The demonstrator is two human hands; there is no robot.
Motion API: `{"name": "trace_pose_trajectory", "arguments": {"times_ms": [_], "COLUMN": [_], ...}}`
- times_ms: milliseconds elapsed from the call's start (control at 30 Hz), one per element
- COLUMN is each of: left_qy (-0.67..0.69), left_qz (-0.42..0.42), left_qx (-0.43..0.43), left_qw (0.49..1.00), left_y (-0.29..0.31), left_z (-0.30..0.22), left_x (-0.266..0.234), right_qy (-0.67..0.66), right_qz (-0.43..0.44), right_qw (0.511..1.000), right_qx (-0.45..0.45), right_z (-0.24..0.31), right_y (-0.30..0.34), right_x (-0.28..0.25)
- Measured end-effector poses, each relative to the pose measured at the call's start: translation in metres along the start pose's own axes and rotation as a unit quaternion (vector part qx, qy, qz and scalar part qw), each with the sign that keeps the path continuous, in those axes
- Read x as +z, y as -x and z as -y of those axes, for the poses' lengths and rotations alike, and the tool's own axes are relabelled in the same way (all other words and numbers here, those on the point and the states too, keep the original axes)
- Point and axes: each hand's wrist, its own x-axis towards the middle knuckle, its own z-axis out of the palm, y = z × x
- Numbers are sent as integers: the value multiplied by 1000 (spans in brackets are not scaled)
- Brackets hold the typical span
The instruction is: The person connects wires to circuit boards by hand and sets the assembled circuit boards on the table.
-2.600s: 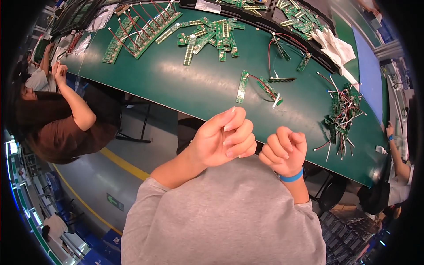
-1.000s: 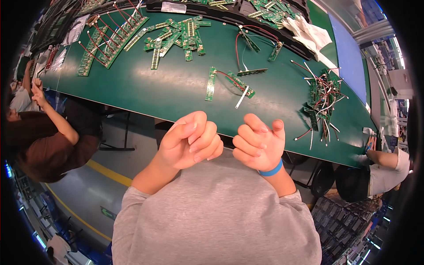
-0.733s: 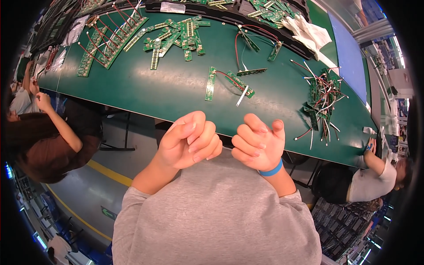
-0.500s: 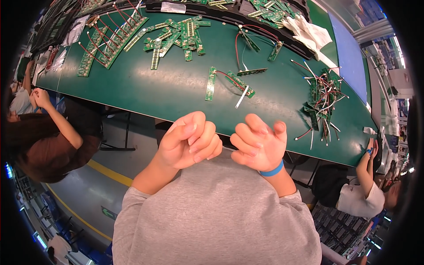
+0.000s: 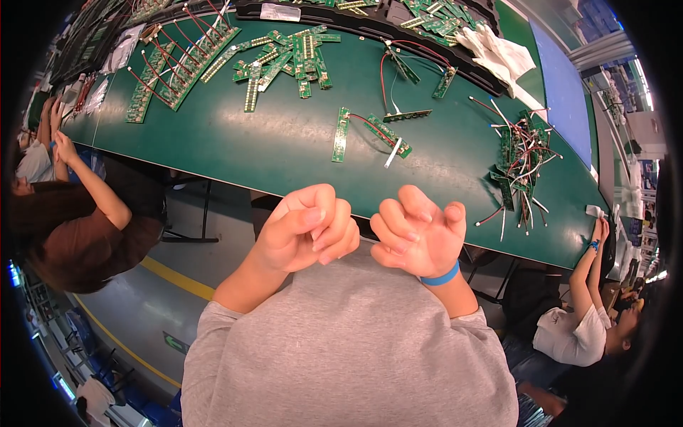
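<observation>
My left hand (image 5: 304,229) is raised in front of my chest, its fingers curled into a loose fist with the thumb against the index finger. Nothing shows in it. Beside it, my right hand (image 5: 420,231) wears a blue wristband (image 5: 441,275); its palm is partly turned up, fingers bent and thumb apart, holding nothing. Neither hand touches the green table (image 5: 277,153). Nearest beyond them lie two narrow green circuit boards, one upright (image 5: 341,135) and one slanted (image 5: 388,135), joined by a red and black wire. A white connector strip (image 5: 393,153) lies over the slanted one.
Wired boards (image 5: 523,153) lie tangled at the right. Loose boards (image 5: 284,60) are heaped at the back, left of more wired boards (image 5: 405,114). Boards with upright wires (image 5: 192,67) stand far left. White gloves (image 5: 494,53) rest on a black tray (image 5: 320,16). Co-workers sit at both sides.
My hands shift very slightly, keeping their curled poses. At the right, a co-worker leans and raises their arms; at the left, another's hands move. The boards stay put.
</observation>
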Motion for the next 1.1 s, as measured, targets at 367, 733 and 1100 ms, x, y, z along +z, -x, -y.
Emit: {"name": "trace_pose_trajectory", "arguments": {"times_ms": [367, 733, 1100], "left_qy": [-602, -671, -663], "left_qz": [-23, -19, -28], "left_qx": [2, 53, 39], "left_qw": [798, 739, 747], "left_y": [-2, -3, -3], "left_z": [1, 6, 4], "left_x": [27, 24, 25], "right_qy": [156, 250, 268], "right_qz": [-24, -63, -67], "right_qw": [984, 961, 956], "right_qx": [-78, -102, -96], "right_z": [-2, -1, -1], "right_y": [-1, 3, 2], "right_x": [8, 12, 13]}}
